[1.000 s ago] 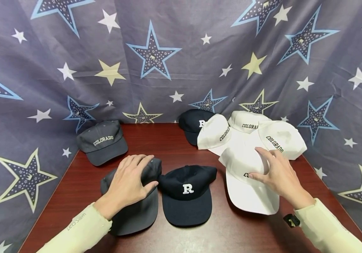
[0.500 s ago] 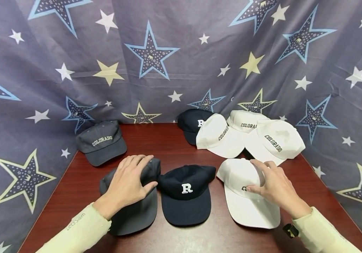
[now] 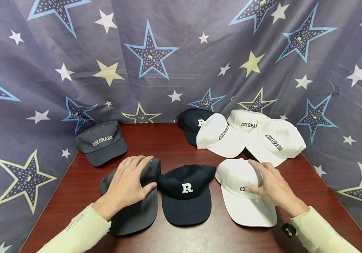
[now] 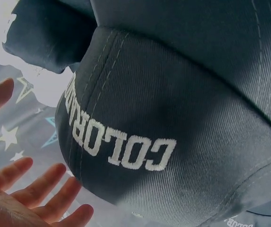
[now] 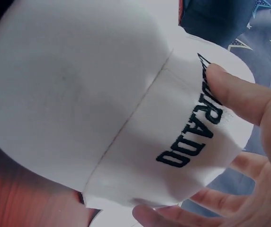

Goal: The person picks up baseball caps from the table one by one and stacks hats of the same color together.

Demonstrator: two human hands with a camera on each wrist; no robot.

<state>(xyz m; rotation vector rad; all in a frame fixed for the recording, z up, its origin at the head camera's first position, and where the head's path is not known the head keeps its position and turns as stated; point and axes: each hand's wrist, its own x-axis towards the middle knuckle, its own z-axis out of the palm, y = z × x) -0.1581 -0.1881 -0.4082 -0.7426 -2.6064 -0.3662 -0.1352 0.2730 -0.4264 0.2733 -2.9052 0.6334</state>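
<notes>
1. Left hand (image 3: 128, 182): fingers relaxed and apart, gripping nothing, beside the domed crown of the gray cap (image 3: 141, 214). Fabric is finely ribbed; COLORADO embroidery (image 4: 95, 139) is raised and white.
2. Right hand (image 3: 272, 184): thumb and fingers grip the smooth crown of the white cap (image 3: 242, 202), right of the navy cap (image 3: 186, 196). Brim is broad and rounded.
3. All three caps: brims toward the wearer, on the glossy, reddish-brown table (image 3: 155, 140).

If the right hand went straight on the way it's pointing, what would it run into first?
First, the front white cap, which the right hand seems to touch; past that, probably the leftmost white cap behind, though depth is hard to judge.
</notes>
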